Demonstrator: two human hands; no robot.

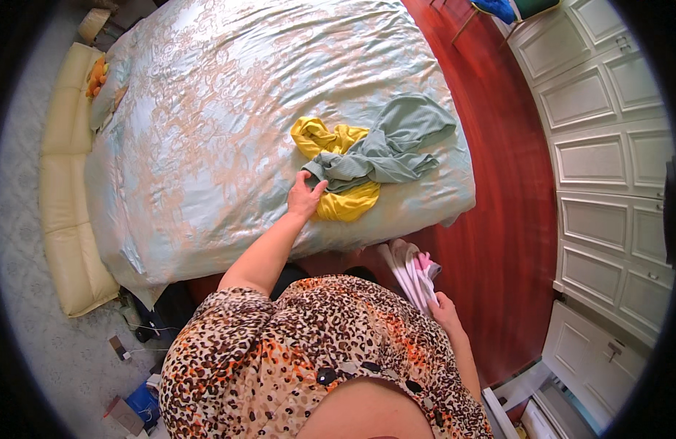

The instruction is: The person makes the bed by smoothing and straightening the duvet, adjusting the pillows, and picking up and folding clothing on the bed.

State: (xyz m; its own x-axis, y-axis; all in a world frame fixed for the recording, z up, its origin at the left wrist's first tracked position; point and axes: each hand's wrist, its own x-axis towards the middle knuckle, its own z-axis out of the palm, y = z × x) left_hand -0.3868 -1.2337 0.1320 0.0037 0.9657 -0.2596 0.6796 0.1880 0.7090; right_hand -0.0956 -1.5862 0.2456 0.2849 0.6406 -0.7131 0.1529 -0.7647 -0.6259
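Note:
A yellow garment (349, 204) and a grey-green ribbed garment (398, 142) lie crumpled together near the foot of a bed, the green one partly over the yellow. My left hand (306, 196) is at the left end of the green garment, thumb and fingers spread around its edge; whether it pinches the cloth cannot be told. Low at my right side, beyond the bed's edge, my right hand (443, 311) grips a bunched white and pink cloth (408, 269) that hangs over the floor.
The bed carries a shiny pale blue and beige bedspread (206, 137). A cream padded headboard (69, 186) and an orange plush toy (97, 76) are at the left. Red wooden floor (497, 219) runs between the bed and white panelled cabinets (590, 164). A chair (516, 13) stands at the top right.

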